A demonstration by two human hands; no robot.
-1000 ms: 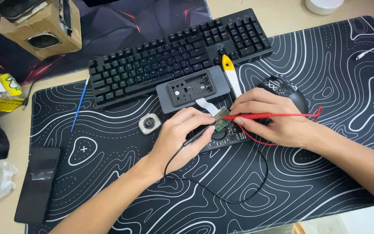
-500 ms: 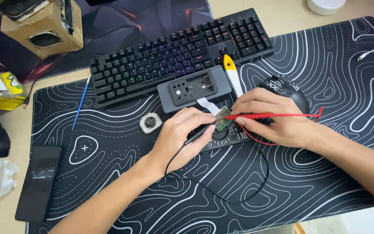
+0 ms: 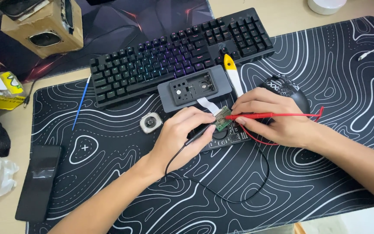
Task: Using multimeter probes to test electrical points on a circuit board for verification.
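**Two probes on a small board**

A black mat (image 3: 325,173) with white contour lines covers most of the desk. Along its far edge lies a black keyboard (image 3: 178,56) with lit keys, set at a slant. Just in front of the keyboard sits a grey case (image 3: 194,89), opened, its inner recesses showing, with a white ribbon running from it toward the hands. A black phone (image 3: 38,182) lies face down at the mat's left edge, and a cardboard box (image 3: 44,26) stands at the far left corner. A black mouse (image 3: 287,89) sits behind the right hand, partly hidden by it.

The left hand (image 3: 180,136) is closed on a black probe (image 3: 200,134), gripped like a pen, its tip on a small green board (image 3: 222,119). The right hand (image 3: 273,119) pinches a red probe (image 3: 273,115), lying flat across the fingers, its tip at the same board from the other side. The board rests between the two hands, near the case, over a dark meter (image 3: 232,138) that is mostly covered. A black lead loops across the mat toward the person; a red lead curls under the right hand.

A yellow-tipped pry tool (image 3: 232,73) lies beside the case, a blue pen (image 3: 82,102) left of the keyboard, and a small square watch body (image 3: 151,122) just left of the left hand
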